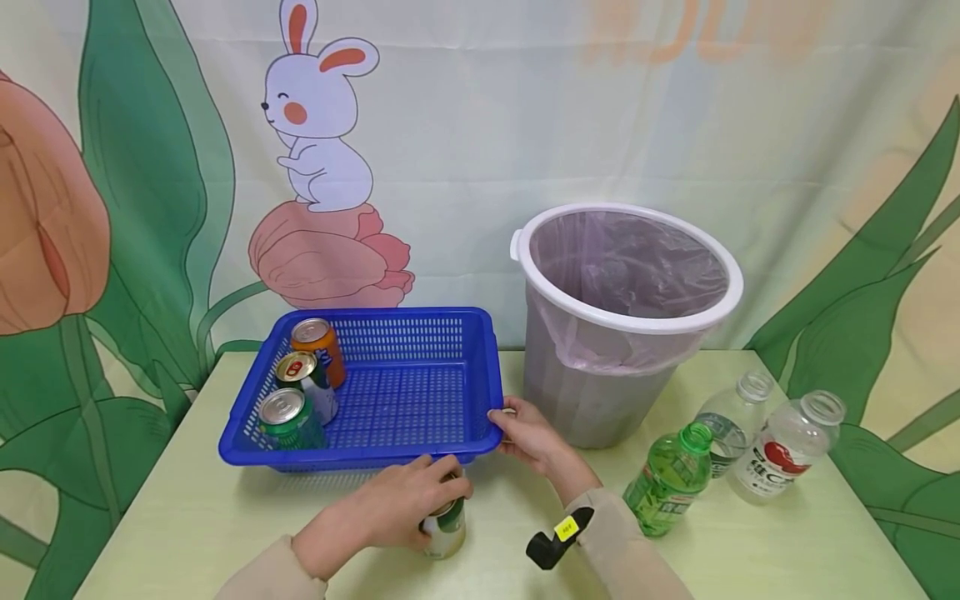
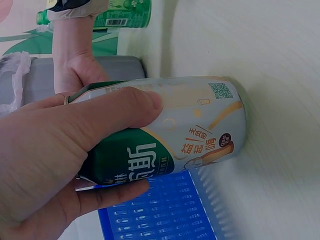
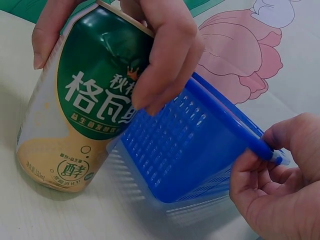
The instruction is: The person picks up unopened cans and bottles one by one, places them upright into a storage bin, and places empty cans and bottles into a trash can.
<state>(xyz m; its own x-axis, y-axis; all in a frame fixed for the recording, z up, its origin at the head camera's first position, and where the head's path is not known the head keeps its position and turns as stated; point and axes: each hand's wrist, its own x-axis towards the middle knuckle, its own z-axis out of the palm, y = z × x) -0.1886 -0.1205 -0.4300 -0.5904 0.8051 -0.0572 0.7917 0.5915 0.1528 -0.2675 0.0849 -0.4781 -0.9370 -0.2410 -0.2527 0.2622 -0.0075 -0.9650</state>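
My left hand [image 1: 408, 500] grips a green and white drink can [image 2: 200, 120] from above, in front of the blue plastic basket [image 1: 491, 367]. The thumb lies along the can's side in the left wrist view. With thumb and fingers, my right hand [image 3: 285, 185] pinches the rim at the basket's right front corner. Along the basket's left side stand three cans: an orange can [image 1: 330, 350], a can with a gold top [image 1: 318, 396] and a green can [image 1: 296, 429]. Whether the held can's base touches the table is hard to tell.
A grey bin [image 1: 570, 400] lined with a thin plastic bag stands right of the basket. Nearer on the right are a green bottle [image 1: 671, 479], a clear bottle [image 1: 731, 421] and another clear bottle [image 1: 780, 454] with a red-marked label. A printed curtain [image 1: 465, 167] hangs behind the table.
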